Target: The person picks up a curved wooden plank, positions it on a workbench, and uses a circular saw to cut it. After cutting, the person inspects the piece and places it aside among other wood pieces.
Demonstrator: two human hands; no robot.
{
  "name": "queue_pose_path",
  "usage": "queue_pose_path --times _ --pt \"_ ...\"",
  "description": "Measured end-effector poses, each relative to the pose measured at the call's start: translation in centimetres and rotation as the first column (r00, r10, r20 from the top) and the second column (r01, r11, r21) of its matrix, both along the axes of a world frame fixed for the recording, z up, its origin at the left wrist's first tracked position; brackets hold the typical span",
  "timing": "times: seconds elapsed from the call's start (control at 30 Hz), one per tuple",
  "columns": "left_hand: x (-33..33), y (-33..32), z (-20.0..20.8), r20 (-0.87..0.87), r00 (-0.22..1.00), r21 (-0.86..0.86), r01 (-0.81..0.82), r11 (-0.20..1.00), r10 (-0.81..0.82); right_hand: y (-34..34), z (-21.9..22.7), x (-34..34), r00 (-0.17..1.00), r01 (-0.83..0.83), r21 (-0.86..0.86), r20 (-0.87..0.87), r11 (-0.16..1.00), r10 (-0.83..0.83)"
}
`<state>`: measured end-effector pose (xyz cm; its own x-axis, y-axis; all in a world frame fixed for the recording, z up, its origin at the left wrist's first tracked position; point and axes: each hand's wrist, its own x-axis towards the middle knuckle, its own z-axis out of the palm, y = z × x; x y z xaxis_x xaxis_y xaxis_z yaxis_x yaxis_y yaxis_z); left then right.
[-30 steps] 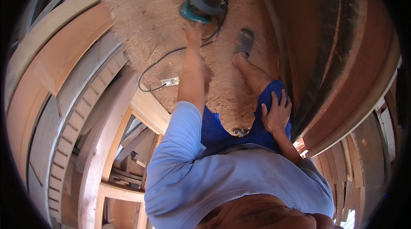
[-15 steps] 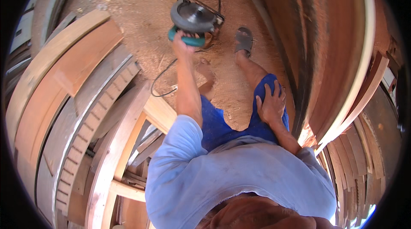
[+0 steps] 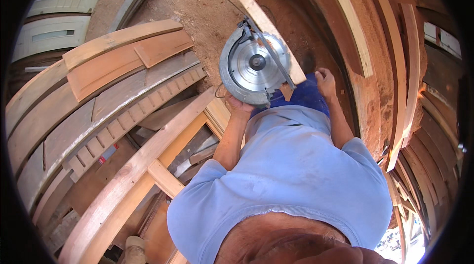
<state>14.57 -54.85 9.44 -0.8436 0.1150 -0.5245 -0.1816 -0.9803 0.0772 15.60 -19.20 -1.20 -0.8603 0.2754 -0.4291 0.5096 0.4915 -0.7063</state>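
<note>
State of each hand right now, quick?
Left hand: closed, holding the grey-guarded circular saw with a round silver blade.
Right hand: beside the blue fabric shorts, no held object visible; open or closed can't be told.

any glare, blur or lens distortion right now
Head view: white glare at lower right; head view: a long, pale brown wooden plank at left looks bowed near the rim; head view: the round, silver metal saw blade looks fairly sharp.

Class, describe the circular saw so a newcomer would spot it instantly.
Start at the pale-blue shirt. Just above it in the picture, the left hand holds the circular saw. Unlike the wooden boards nearby, it shows a round, shiny metal blade.
</note>
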Motion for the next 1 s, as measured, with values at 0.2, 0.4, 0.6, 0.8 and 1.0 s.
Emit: queue_pose_path --times 0.2,0.4,0.6,0.8,1.0 --pt "3.4 4.4 4.3 -0.133 0.988 0.043 0.087 0.995 -0.080 2.5 3.2 2.3 0.939 0.334 -0.574 0.131 0.748 -0.319" --pt "8.5 12.8 5.6 -0.225 0.962 0.065 0.175 0.982 -0.157 7.4 12.0 8.6 0.936 0.157 -0.767 -0.085 0.622 -0.341" --pt "16.4 23.9 6.0 -0.223 0.927 0.038 0.316 0.948 -0.301 17.5 14.0 22.8 0.883 0.211 -0.769 -0.116 0.604 -0.455" --pt "23.5 34.3 6.3 -0.194 0.875 0.035 0.458 0.888 -0.443 26.0 13.9 37.8 0.919 0.299 -0.396 -0.127 0.868 -0.374" --pt "27.0 39.1 5.7 0.020 0.751 -0.053 0.660 0.750 -0.660 32.0 11.5 47.8 0.820 0.547 -0.135 -0.112 0.826 -0.562"
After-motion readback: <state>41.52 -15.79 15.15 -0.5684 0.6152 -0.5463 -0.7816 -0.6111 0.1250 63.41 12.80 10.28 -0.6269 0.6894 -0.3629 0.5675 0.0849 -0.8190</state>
